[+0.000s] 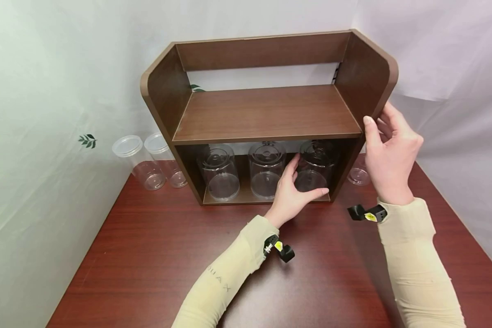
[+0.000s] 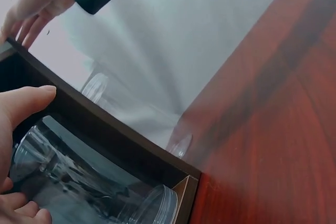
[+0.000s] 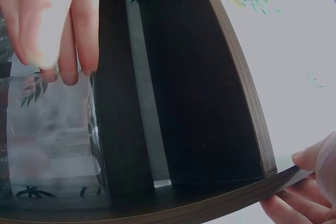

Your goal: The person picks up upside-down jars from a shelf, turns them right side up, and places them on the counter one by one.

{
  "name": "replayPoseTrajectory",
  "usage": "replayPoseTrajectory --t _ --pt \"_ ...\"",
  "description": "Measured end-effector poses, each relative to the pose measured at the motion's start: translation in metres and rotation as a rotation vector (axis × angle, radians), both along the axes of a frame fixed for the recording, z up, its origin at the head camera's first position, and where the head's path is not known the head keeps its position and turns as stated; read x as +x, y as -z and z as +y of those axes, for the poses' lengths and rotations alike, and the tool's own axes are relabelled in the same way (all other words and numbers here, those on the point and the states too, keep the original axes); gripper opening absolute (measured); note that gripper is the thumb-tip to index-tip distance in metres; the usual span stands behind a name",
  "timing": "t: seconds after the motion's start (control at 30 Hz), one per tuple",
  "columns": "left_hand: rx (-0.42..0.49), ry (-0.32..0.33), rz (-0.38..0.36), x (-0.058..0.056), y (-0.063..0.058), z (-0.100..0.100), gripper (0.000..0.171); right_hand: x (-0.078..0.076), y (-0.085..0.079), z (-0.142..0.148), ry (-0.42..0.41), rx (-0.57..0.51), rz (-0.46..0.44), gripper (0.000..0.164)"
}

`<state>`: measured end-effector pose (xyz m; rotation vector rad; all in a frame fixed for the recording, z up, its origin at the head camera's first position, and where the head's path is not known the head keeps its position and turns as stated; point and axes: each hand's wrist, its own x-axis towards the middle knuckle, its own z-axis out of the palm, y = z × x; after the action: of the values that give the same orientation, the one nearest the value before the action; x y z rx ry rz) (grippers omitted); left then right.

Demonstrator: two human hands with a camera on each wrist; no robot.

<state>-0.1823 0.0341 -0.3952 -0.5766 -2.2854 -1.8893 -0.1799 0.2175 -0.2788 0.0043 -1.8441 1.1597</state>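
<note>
A brown wooden desk shelf [image 1: 266, 114] stands on the table, with three clear jars in its lower compartment. My left hand [image 1: 289, 196] reaches in at the right jar [image 1: 316, 159]. Its fingers touch that jar's left side, while the thumb [image 2: 31, 100] stretches across in front, apart from the wall. Beside it are the middle jar [image 1: 264, 175] and the left jar [image 1: 220, 175], both upright with clouded ends down. My right hand [image 1: 393, 157] grips the shelf's right side panel [image 1: 366, 73], thumb in front and fingers behind the edge; the right wrist view shows this pinch too.
Two lidded clear jars, a near one [image 1: 141, 164] and another [image 1: 166, 159], stand left of the shelf. One more clear jar [image 1: 358, 175] is partly hidden to its right. The reddish table [image 1: 168, 250] extends in front; pale cloth [image 1: 65, 54] hangs around.
</note>
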Motion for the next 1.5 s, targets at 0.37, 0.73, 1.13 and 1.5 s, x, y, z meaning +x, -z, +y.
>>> replayPoseTrajectory --t 0.37,0.73,1.13,1.5 --pt "-0.122 -0.048 0.024 0.012 0.001 -0.004 0.109 -0.002 0.003 0.001 -0.021 0.021 0.042 0.033" --pt "-0.194 -0.098 -0.03 -0.012 0.008 0.014 0.104 0.002 -0.001 -0.002 0.013 0.01 0.015 0.034" --pt "-0.291 -0.172 0.13 -0.01 0.011 0.02 0.095 0.011 -0.011 -0.013 0.013 -0.011 0.009 0.033" --pt "-0.186 -0.09 0.079 0.011 0.012 -0.001 0.094 0.009 -0.008 -0.011 0.015 -0.007 0.013 0.034"
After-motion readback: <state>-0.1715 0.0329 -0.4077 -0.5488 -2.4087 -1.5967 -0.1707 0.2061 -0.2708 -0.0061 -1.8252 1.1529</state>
